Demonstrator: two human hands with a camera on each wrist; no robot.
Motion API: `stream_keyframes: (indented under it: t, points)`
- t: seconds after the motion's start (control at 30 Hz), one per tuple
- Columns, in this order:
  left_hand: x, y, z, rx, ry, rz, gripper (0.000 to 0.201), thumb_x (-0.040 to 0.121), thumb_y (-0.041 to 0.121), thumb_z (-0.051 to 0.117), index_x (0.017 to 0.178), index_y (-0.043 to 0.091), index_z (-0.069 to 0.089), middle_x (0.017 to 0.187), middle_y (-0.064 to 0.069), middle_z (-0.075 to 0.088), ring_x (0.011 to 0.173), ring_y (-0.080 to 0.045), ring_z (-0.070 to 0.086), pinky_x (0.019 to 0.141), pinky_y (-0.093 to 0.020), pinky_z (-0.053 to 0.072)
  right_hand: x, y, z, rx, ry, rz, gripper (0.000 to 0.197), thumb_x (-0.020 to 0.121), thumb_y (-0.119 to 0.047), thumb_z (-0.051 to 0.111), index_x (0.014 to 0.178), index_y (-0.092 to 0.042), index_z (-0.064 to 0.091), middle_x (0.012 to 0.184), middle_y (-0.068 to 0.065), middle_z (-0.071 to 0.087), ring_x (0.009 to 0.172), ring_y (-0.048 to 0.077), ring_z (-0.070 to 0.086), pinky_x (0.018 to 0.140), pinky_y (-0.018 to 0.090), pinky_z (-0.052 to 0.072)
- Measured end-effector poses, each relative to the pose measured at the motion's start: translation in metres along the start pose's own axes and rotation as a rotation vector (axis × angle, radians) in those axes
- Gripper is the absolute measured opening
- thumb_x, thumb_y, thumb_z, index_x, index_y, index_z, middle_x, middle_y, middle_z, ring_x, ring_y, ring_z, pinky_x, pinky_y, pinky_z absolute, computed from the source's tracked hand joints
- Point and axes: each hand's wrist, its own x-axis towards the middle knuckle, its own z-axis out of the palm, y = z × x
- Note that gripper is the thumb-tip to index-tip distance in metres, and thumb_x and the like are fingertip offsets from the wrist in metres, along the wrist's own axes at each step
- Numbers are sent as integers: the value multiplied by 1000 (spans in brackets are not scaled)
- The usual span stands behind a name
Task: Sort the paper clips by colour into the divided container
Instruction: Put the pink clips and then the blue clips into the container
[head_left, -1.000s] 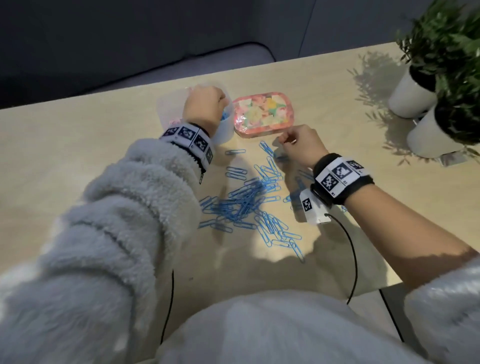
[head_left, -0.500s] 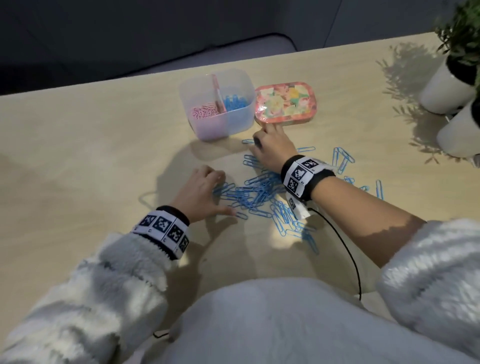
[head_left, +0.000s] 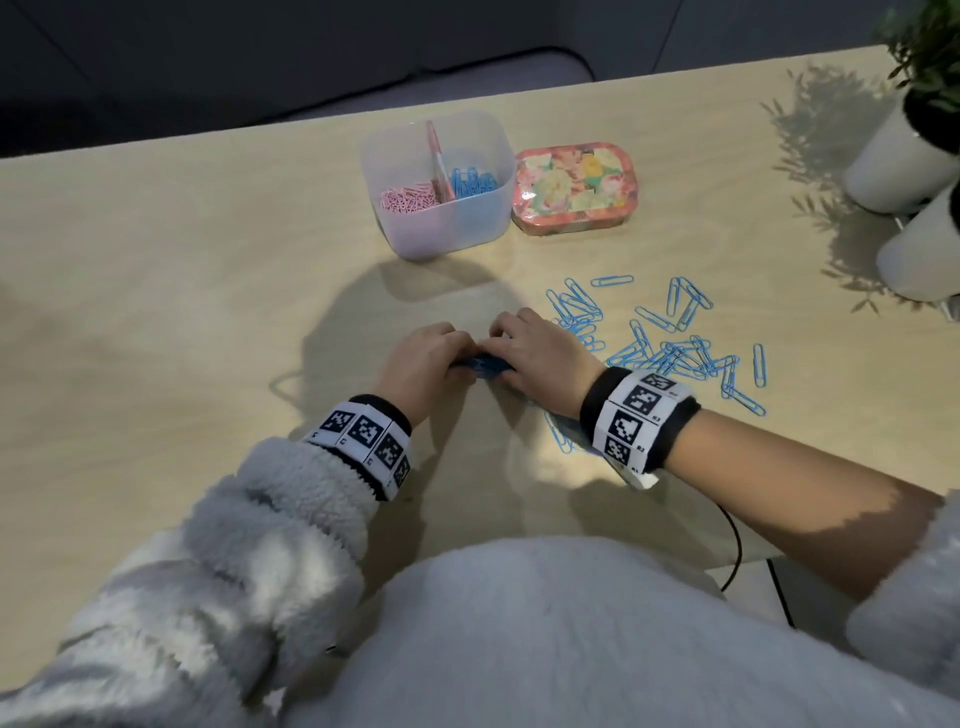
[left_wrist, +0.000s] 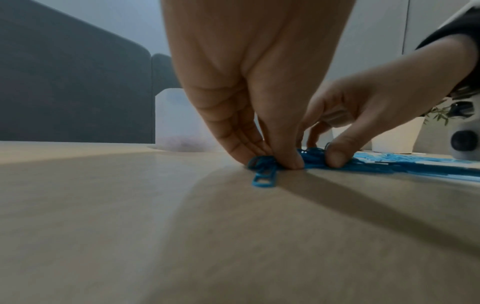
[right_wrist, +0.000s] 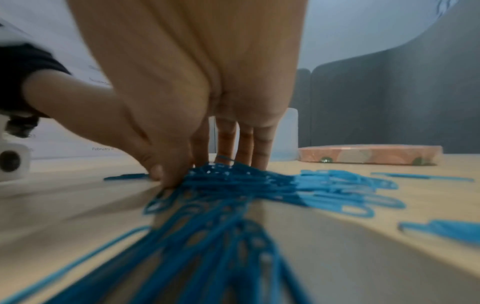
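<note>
A clear divided container (head_left: 400, 156) stands at the back, with pink clips (head_left: 408, 200) in its left half and blue clips (head_left: 471, 181) in its right half. My left hand (head_left: 431, 358) and right hand (head_left: 524, 348) meet on the table in front of it, around a bunch of blue paper clips (head_left: 480, 366). In the left wrist view my left hand (left_wrist: 270, 158) pinches one end of the bunch (left_wrist: 263, 164) between thumb and fingers. My right hand (right_wrist: 207, 168) grips the heap (right_wrist: 233, 181) from the other side. More blue clips (head_left: 670, 343) lie scattered to the right.
A floral tin (head_left: 574, 189) lies right of the container. Two white plant pots (head_left: 898, 166) stand at the far right edge. A black cable (head_left: 735, 540) hangs over the table's near edge under my right forearm.
My left hand has come back from the container to the table. Both hands have drawn together and raked part of the blue clips into a bunch between them.
</note>
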Motion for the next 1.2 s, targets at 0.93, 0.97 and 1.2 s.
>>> stream_keyframes:
  t: [0.93, 0.97, 1.2]
  points:
    - [3, 27, -2, 698, -75, 147, 17, 49, 21, 75, 55, 18, 60, 50, 3, 56, 40, -10, 55, 30, -18, 32, 94, 89, -129, 820, 465, 485, 24, 74, -8, 73, 98, -5, 73, 74, 0, 66, 54, -2, 54, 76, 22, 55]
    - [1, 30, -5, 684, -58, 188, 23, 47, 18, 79, 62, 17, 62, 57, 1, 60, 47, -14, 59, 34, -20, 38, 103, 90, -133, 775, 452, 489, 24, 74, -9, 74, 98, -6, 74, 81, 2, 67, 63, 2, 57, 82, 24, 54]
    - [10, 21, -8, 435, -156, 30, 16, 92, 12, 47, 106, 5, 51, 109, -13, 58, 100, -34, 58, 75, -40, 46, 146, 76, -136, 597, 317, 547, 30, 88, -9, 49, 115, -1, 60, 123, 15, 62, 97, 25, 60, 93, 32, 51]
